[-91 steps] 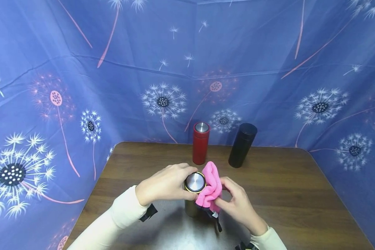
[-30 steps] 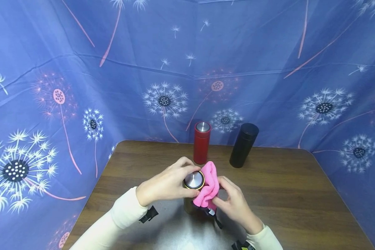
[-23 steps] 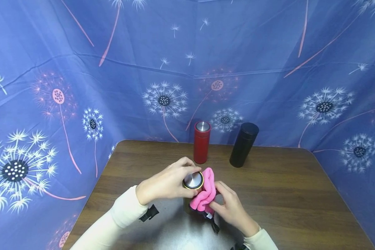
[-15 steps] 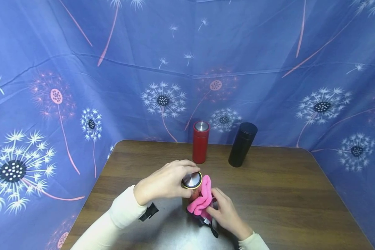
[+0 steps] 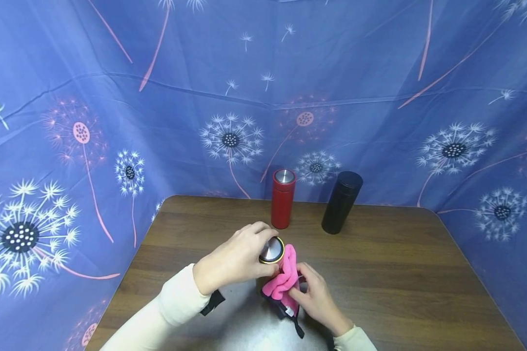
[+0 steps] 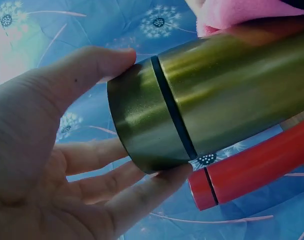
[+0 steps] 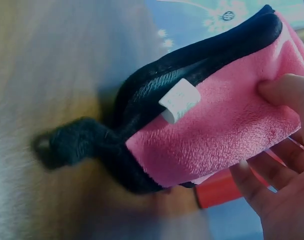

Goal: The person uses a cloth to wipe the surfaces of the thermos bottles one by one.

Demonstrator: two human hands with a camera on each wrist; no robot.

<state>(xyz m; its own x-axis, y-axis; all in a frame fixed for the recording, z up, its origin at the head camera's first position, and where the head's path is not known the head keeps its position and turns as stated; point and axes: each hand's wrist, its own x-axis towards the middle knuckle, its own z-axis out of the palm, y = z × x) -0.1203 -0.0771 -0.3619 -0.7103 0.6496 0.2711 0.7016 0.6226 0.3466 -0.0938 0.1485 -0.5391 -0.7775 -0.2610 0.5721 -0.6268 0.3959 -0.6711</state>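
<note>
My left hand (image 5: 237, 256) grips an olive-gold thermos flask (image 6: 237, 80) by its lid, thumb on one side and fingers on the other. In the head view its silver lid top (image 5: 272, 249) with a yellow ring faces up, slightly tilted. My right hand (image 5: 318, 298) pinches a pink plush cloth (image 7: 222, 130) between thumb and fingers, holding it against the flask's right side. The cloth has black edging, a white label (image 7: 180, 100) and a dark loop (image 7: 74, 140) hanging off one end. Hand and cloth hide much of the flask's lower body.
Behind the hands stand a red thermos flask (image 5: 283, 204) with a silver top and, to its right, a black one (image 5: 341, 204). The wooden table (image 5: 391, 273) ends at a blue dandelion-print curtain (image 5: 180, 141) at the back and sides.
My right hand and the pink cloth have moved left and lower along the flask. The left hand has kept its grip on the lid, and the flask's top has shifted and tilted slightly.
</note>
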